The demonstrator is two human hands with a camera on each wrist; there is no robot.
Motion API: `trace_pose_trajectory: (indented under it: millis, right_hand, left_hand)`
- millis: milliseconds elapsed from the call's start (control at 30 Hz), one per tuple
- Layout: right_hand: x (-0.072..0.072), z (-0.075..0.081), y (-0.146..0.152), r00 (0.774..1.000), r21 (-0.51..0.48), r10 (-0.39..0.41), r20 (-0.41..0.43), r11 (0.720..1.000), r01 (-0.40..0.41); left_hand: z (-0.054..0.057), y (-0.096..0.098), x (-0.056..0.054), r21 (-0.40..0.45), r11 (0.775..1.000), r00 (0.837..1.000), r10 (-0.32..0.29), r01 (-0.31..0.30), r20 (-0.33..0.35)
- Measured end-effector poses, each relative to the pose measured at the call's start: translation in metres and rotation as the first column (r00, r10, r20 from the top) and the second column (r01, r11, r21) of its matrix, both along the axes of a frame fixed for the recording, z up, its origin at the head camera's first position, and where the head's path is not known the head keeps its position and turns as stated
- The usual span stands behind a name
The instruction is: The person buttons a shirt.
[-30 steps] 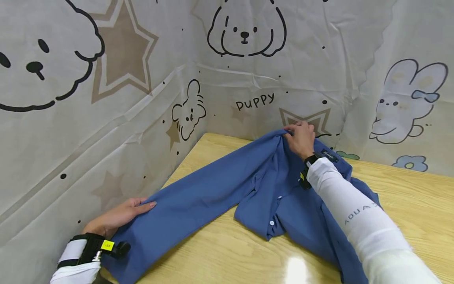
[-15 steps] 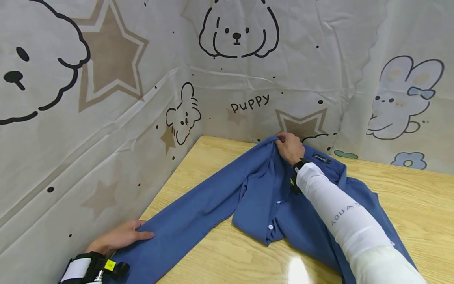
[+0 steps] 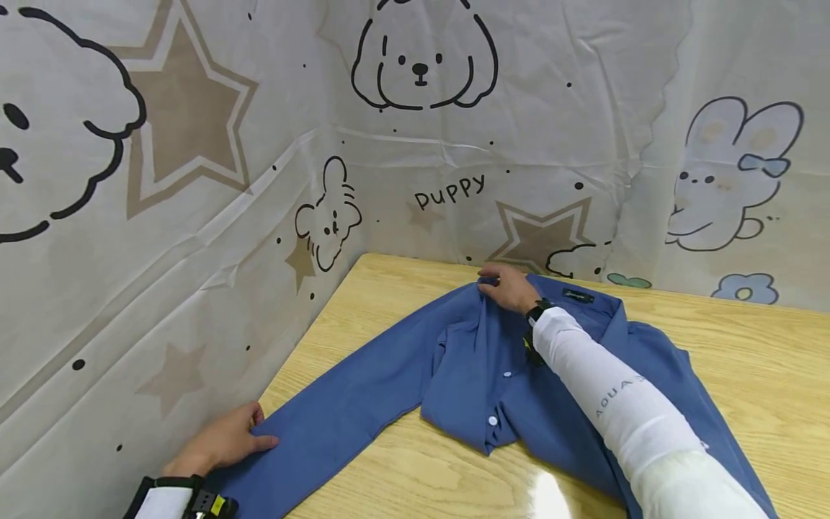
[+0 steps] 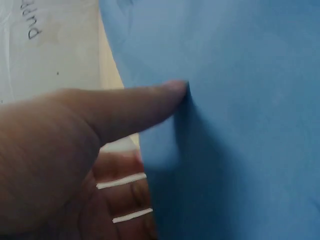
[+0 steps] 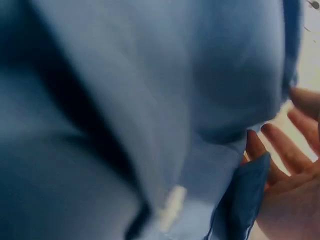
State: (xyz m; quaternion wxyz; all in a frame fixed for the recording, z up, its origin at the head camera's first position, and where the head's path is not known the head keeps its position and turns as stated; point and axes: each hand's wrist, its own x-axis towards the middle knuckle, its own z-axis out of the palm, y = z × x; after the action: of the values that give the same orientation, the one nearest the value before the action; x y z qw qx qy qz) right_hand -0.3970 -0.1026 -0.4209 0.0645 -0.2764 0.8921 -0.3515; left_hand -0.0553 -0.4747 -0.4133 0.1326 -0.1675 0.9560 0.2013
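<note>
A blue button-up shirt [image 3: 551,404] with white buttons lies on the wooden table, its collar toward the far wall. One sleeve stretches toward the near left. My left hand [image 3: 223,440] pinches that sleeve at its outer edge; in the left wrist view the thumb [image 4: 145,102] presses on top of the cloth and the other fingers go underneath. At the shoulder beside the collar, my right hand [image 3: 509,287] holds a bit of bunched cloth between thumb and fingers. Blurred folds of the shirt [image 5: 140,100] fill most of the right wrist view, with spread fingers [image 5: 285,150] at its right.
Printed cloth walls [image 3: 415,158] close off the left and far sides of the table [image 3: 376,288]. Bare wood of the tabletop shows right of the shirt and in front of the sleeve.
My right hand has come lower and toward the left, bringing the shoulder down toward the table. My left hand has shifted nearer with the sleeve. The head view has turned slightly right.
</note>
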Motion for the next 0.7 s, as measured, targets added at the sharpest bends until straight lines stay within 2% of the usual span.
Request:
trace_pose_trajectory:
  millis: [133,233,333,433,500,600,700]
  right_hand:
    - [0.006,-0.003,-0.007,0.996,0.127,0.074,0.045,0.989,-0.079]
    - [0.010,-0.005,-0.009,0.989,0.255,0.121,0.083,0.957,-0.139]
    - [0.012,-0.008,-0.006,0.981,0.359,0.170,0.090,0.914,-0.191]
    - [0.011,-0.012,-0.003,0.977,0.396,0.205,0.064,0.893,-0.213]
    - [0.010,-0.013,-0.001,0.975,0.378,0.218,0.052,0.899,-0.221]
    - [0.009,-0.012,0.000,0.976,0.311,0.215,0.047,0.925,-0.218]
    - [0.010,-0.008,-0.001,0.977,0.225,0.209,0.044,0.951,-0.214]
  left_hand:
    - [0.003,0.003,-0.003,-0.076,0.997,1.000,-0.023,0.022,-0.009]
    - [0.003,0.003,-0.004,-0.062,0.998,1.000,-0.017,0.018,0.003]
    - [0.003,0.003,-0.005,-0.045,0.999,1.000,-0.001,0.001,-0.002]
    - [0.002,0.006,-0.007,-0.055,0.998,1.000,0.007,-0.009,-0.029]
    - [0.004,0.010,-0.009,-0.082,0.997,0.999,0.002,-0.006,-0.047]
    - [0.008,0.019,-0.015,-0.139,0.990,0.996,-0.020,0.007,-0.087]
    - [0.012,0.028,-0.021,-0.199,0.980,0.983,-0.049,0.014,-0.174]
